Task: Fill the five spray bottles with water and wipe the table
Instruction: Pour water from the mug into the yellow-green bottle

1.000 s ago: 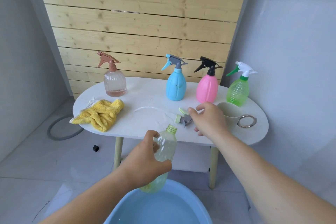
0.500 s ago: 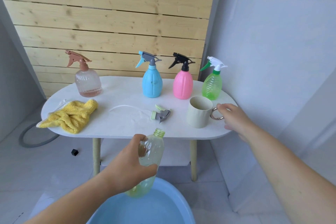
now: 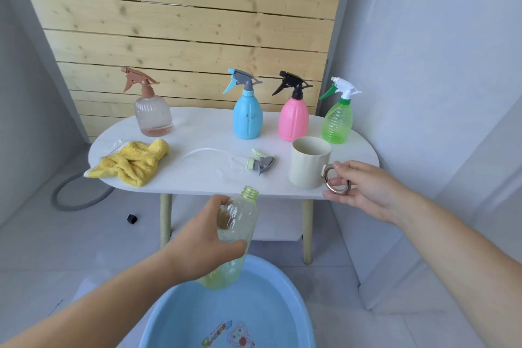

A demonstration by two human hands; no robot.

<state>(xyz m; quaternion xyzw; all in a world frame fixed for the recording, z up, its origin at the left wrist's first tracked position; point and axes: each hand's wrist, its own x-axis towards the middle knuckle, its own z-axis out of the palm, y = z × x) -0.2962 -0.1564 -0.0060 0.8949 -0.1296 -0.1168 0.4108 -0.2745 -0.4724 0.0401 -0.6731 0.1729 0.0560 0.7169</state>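
My left hand (image 3: 209, 243) grips an open, yellow-green clear bottle (image 3: 240, 223) upright above the blue basin (image 3: 282, 299) of water. Its spray head (image 3: 261, 162) lies on the white table (image 3: 203, 178). My right hand (image 3: 358, 192) pinches the metal ring handle of a cream mug (image 3: 309, 162) standing at the table's front right. Along the back of the table stand a brown-capped clear bottle (image 3: 152, 113), a blue bottle (image 3: 247, 113), a pink bottle (image 3: 293, 116) and a green bottle (image 3: 337, 118), all capped. A yellow cloth (image 3: 132, 162) lies at the left.
A wet patch and a thin white tube (image 3: 206, 151) lie on the table's middle. A grey hose ring (image 3: 79, 198) and a small black cap (image 3: 132, 218) are on the floor at left. A wooden slat wall stands behind; a white wall is at right.
My right hand moved from the spray head at the table's middle to the right and took the mug's ring handle. My left hand kept the bottle over the basin.
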